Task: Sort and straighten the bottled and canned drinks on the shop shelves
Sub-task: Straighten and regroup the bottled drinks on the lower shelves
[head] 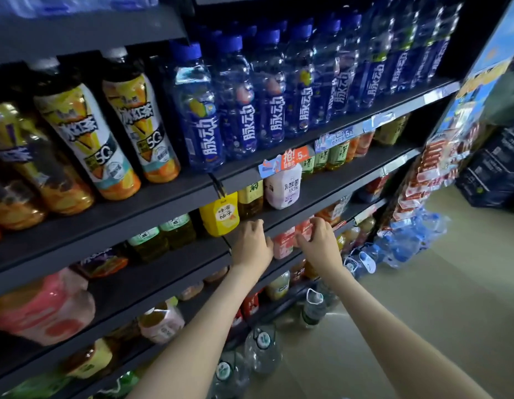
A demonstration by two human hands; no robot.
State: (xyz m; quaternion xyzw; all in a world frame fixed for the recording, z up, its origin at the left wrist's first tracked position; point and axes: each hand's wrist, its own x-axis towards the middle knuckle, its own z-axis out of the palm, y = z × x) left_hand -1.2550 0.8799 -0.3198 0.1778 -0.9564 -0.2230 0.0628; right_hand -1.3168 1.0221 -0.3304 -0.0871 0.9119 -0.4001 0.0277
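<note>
Head view: the two hands are apart, side by side at the shelf front. Right hand (319, 240) curls fingers and thumb round a pink-labelled bottle (304, 228) in the row under the dark shelf lip (281, 217). Left hand (254, 240) touches that lip just right of the yellow bottle (220, 216) (grip cannot be told). Blue-capped bottles (244, 96) stand on the shelf above

Pink bottle (304, 229) mostly hidden behind right hand (319, 240). Left-edge bottles (8, 156) blurred, cut off by frame.
</note>
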